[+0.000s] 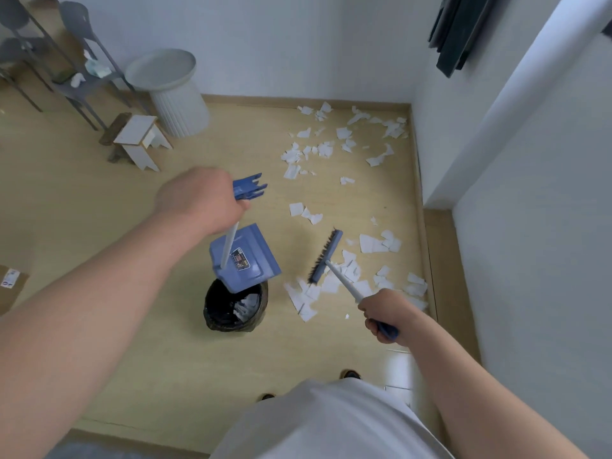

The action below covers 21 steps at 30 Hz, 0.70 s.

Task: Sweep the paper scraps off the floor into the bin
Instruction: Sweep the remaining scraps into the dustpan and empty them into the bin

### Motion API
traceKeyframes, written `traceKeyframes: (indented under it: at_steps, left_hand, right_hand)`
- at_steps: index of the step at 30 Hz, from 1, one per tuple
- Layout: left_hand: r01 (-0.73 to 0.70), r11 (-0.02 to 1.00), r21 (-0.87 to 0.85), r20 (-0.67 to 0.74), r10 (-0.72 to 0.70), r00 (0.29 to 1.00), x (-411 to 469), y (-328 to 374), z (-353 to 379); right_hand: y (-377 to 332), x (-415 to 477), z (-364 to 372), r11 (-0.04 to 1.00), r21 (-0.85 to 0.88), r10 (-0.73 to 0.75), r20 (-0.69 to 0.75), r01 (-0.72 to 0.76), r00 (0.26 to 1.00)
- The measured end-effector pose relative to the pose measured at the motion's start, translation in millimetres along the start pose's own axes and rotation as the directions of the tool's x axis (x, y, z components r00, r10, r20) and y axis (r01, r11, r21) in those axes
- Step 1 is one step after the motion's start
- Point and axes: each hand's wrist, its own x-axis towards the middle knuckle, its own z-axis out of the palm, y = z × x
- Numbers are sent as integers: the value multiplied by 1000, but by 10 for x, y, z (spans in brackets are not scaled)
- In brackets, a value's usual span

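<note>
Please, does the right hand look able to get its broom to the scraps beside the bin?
Probably yes: the right hand grips the broom, whose head lies beside those scraps, nothing between.

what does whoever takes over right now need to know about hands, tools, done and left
Left hand grips the long handle of the blue plastic dustpan, tipped above the round black-lined bin.
Right hand grips the blue-and-white broom, bristle head among white paper scraps right of the bin.
Done: some scraps lie in the bin.
Left: many more scraps lie on the floor, right of and beyond the bin.
</note>
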Motion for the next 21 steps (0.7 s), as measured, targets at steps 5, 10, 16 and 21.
traceKeyframes:
  at_steps: [5, 10, 16, 21]
  left_hand:
    - [-60, 995, -74, 73, 65, 995, 67, 724, 214]
    - [-127, 986, -104, 106, 138, 985, 30, 1248, 391]
    - [-202, 969, -140, 146, 223, 964, 41, 1764, 575]
    - [-230, 964, -134, 186, 252, 950, 108, 2006, 737]
  right_hand:
    - [296, 273, -386, 990, 3, 143, -104, -143, 984]
    - [668, 355, -824, 947, -94, 291, -154, -307, 944]
    - [916, 456, -1306, 917, -1, 398, -95, -400, 912]
    - [1161, 537, -1634, 869, 116, 476, 70, -481, 877]
